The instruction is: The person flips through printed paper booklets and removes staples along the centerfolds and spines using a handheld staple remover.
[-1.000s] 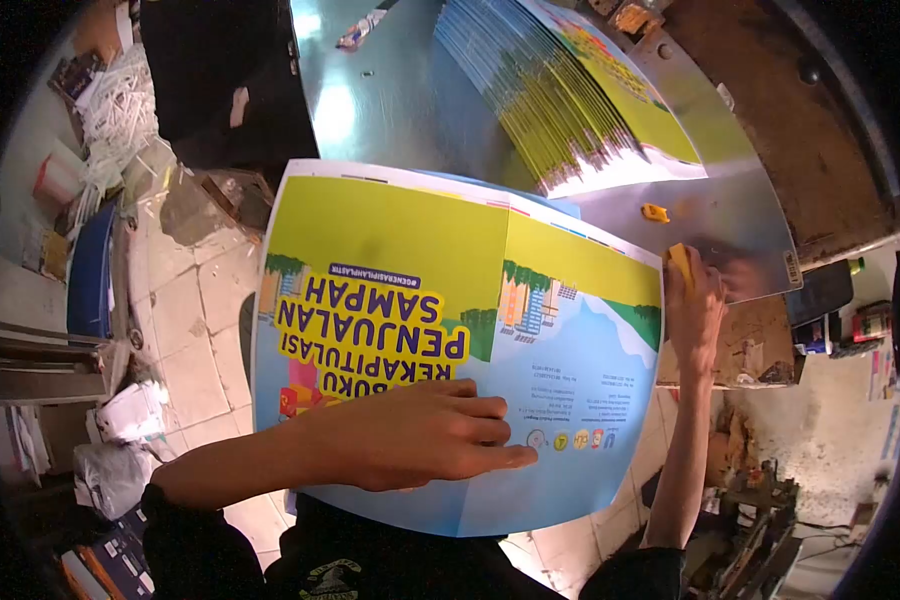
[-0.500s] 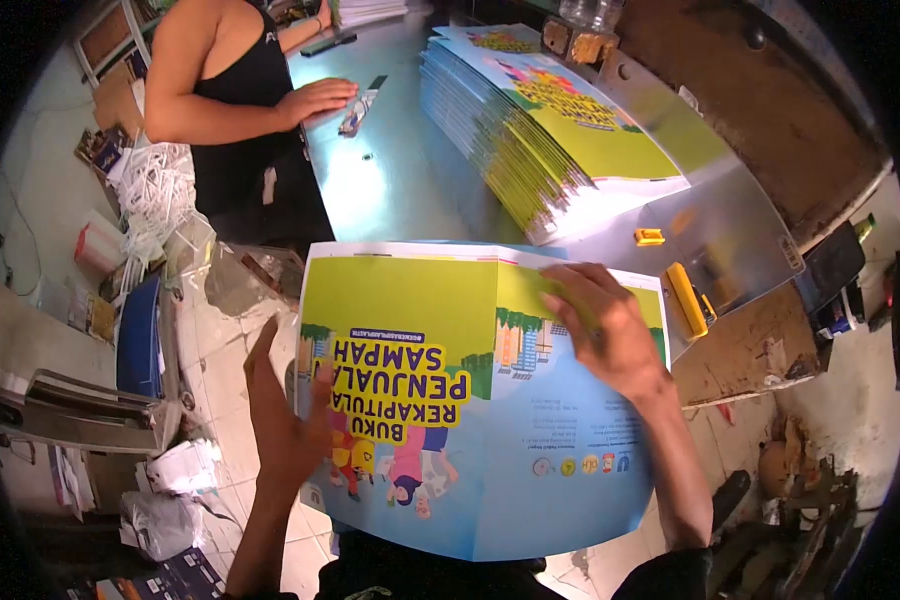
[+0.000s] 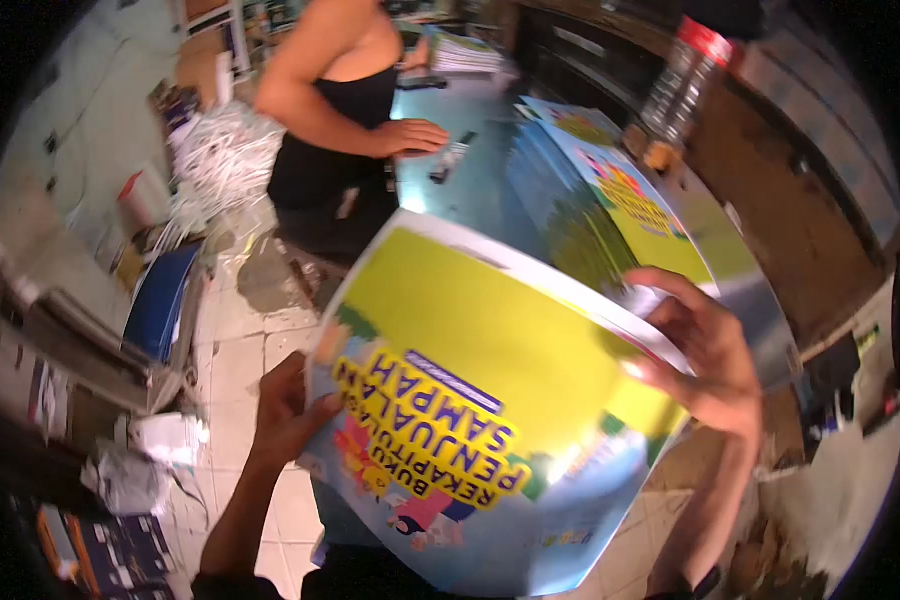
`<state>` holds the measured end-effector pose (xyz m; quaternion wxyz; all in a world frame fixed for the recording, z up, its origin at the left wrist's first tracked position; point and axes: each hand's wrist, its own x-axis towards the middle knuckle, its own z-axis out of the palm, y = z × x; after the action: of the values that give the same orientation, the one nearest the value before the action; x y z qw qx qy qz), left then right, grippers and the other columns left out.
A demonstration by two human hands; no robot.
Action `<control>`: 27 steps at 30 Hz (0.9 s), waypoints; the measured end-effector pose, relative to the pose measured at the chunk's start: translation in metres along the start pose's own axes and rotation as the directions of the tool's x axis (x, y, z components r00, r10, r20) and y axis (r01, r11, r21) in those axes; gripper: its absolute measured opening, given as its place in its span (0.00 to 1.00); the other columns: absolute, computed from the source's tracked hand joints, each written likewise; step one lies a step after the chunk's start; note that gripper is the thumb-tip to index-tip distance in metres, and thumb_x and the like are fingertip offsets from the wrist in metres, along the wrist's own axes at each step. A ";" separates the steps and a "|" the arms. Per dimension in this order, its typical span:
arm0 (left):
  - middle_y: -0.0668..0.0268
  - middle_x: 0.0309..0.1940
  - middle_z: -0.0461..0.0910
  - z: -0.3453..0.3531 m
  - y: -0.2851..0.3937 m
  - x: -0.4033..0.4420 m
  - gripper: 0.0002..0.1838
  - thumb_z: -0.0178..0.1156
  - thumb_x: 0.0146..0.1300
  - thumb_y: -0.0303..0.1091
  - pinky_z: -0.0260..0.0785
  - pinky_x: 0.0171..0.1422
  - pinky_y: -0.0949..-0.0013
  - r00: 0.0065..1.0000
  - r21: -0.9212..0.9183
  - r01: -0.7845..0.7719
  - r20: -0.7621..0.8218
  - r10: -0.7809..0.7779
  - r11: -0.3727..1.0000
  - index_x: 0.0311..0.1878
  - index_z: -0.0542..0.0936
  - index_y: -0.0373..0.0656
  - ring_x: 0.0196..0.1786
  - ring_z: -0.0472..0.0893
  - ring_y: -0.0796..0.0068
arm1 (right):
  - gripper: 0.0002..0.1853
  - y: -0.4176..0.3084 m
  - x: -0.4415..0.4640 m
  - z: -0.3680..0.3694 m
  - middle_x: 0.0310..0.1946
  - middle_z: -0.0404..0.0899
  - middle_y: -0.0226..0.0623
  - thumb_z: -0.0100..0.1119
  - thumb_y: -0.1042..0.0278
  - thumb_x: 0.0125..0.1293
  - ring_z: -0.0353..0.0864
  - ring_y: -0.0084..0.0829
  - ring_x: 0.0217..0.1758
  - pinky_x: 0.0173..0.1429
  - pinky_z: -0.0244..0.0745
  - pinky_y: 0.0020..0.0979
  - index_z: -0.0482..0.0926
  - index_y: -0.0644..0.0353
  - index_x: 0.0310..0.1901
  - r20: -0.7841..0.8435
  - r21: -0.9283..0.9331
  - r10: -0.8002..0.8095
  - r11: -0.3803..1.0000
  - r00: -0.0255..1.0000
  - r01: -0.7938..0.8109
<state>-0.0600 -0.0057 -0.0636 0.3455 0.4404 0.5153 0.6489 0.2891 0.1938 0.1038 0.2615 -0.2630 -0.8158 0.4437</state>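
A large printed book cover [image 3: 510, 330], green and blue with upside-down lettering, is tilted and bowed in front of me. My left hand [image 3: 288, 405] grips its left edge, thumb on top and the other fingers partly hidden. At the right edge, my right hand [image 3: 705, 355] has its thumb on the printed side and its fingers curled around the upper right corner. Beyond that hand, a tall stack of matching covers [image 3: 635, 205] lies on the metal table [image 3: 480, 185], partly hidden by the held cover.
A person [image 3: 335, 130] in black stands across the table's left side, one hand on it near a small cutter-like tool [image 3: 453, 158]. A red-topped clear plastic container [image 3: 685, 90] stands behind the stack. White strips [image 3: 225, 155] are heaped on the left, near a blue panel [image 3: 160, 305].
The cover has gone from lying nearly flat to tilted and bowed. My left hand has closed on its left edge, and my right hand has moved to its upper right corner. The view has shifted.
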 end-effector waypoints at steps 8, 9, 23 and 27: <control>0.60 0.55 0.86 0.025 0.029 0.064 0.28 0.72 0.66 0.32 0.78 0.61 0.70 0.883 -0.124 0.139 0.464 -0.066 0.982 0.66 0.76 0.34 0.56 0.85 0.76 | 0.37 -0.039 0.009 -0.070 0.44 0.88 0.43 0.92 0.68 0.39 0.89 0.33 0.45 0.56 0.81 0.31 0.84 0.68 0.55 0.764 0.120 -0.645 0.143 0.000 0.982; 0.62 0.55 0.85 0.028 0.028 0.073 0.27 0.71 0.67 0.31 0.77 0.61 0.72 0.868 -0.137 0.118 0.496 -0.035 0.984 0.67 0.76 0.35 0.58 0.84 0.77 | 0.31 -0.046 -0.015 -0.074 0.42 0.86 0.40 0.88 0.61 0.46 0.87 0.30 0.43 0.52 0.80 0.29 0.84 0.65 0.50 0.647 -0.126 -0.678 0.354 0.348 0.927; 0.55 0.57 0.84 0.004 0.001 0.064 0.25 0.50 0.81 0.48 0.70 0.69 0.63 0.995 0.146 -0.071 0.078 0.060 0.987 0.66 0.75 0.36 0.60 0.84 0.67 | 0.23 -0.056 -0.029 -0.095 0.53 0.84 0.47 0.65 0.70 0.71 0.86 0.36 0.52 0.59 0.81 0.34 0.78 0.68 0.64 -0.566 -0.807 -0.800 0.587 0.200 0.065; 0.58 0.56 0.85 0.025 0.009 0.037 0.16 0.57 0.79 0.36 0.72 0.65 0.65 0.998 0.239 0.026 0.055 -0.040 0.971 0.63 0.77 0.40 0.60 0.84 0.68 | 0.21 -0.039 0.003 -0.054 0.47 0.86 0.48 0.67 0.78 0.67 0.88 0.36 0.47 0.53 0.83 0.33 0.80 0.68 0.62 -0.346 -0.913 -0.902 0.388 0.260 0.131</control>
<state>-0.0505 0.0350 -0.0444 0.3161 0.4894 0.5861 0.5631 0.3147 0.2094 0.1629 0.6288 -0.1885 -0.7114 -0.2509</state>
